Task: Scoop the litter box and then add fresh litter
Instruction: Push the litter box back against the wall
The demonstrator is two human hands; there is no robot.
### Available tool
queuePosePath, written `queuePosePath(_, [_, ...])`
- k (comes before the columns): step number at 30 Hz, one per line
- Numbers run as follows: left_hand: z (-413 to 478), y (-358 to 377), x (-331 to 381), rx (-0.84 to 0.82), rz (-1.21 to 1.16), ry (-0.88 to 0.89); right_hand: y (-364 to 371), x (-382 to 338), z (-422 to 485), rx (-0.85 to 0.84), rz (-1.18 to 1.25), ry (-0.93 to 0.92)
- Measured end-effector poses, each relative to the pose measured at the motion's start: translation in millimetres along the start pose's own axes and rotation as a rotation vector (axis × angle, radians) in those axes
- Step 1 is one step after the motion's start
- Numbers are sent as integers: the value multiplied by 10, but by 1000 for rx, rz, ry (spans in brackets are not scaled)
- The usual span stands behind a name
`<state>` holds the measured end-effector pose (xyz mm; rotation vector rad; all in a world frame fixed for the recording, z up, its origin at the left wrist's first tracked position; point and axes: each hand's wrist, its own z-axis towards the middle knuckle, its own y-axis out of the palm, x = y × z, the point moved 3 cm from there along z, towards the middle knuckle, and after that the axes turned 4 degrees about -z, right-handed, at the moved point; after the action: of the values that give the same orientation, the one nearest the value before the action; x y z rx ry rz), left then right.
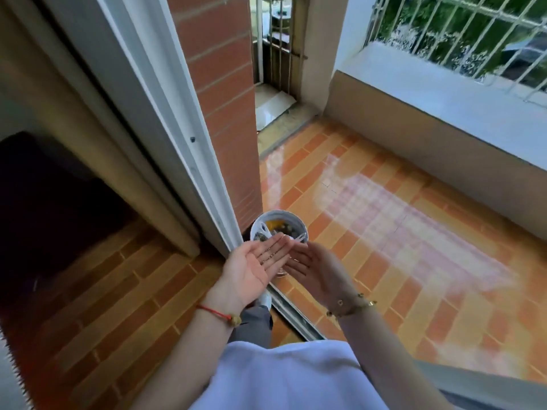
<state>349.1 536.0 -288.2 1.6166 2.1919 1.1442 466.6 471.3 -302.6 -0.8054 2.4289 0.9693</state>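
A small white waste bin (291, 221) lined with a clear plastic bag stands on the balcony floor against the brick pillar, holding dark and yellow refuse. My left hand (250, 269) is held palm up, fingers straight, just in front of the bin. My right hand (313, 269) faces it, fingers straight, and their fingertips overlap above the bin's near rim. Neither hand holds anything. No litter box, scoop or litter bag is in view.
A white sliding door frame (165, 119) and its floor track (293, 309) run diagonally between the room and the tiled balcony (414, 226). A brick pillar (225, 99) rises behind the bin. A low wall with a white grille (461, 34) bounds the right side. Dark furniture (44, 208) sits left.
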Motion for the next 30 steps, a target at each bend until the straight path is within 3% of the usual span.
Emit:
queuePosePath(13, [1778, 335, 993, 63, 146, -57, 187, -752, 1704, 179, 22, -115])
queuePosePath(22, [2806, 294, 1068, 238, 249, -33, 18, -868, 2634, 285, 55, 26])
queuePosePath(30, [3417, 151, 1088, 344, 277, -114, -130, -820, 3265, 301, -7, 144])
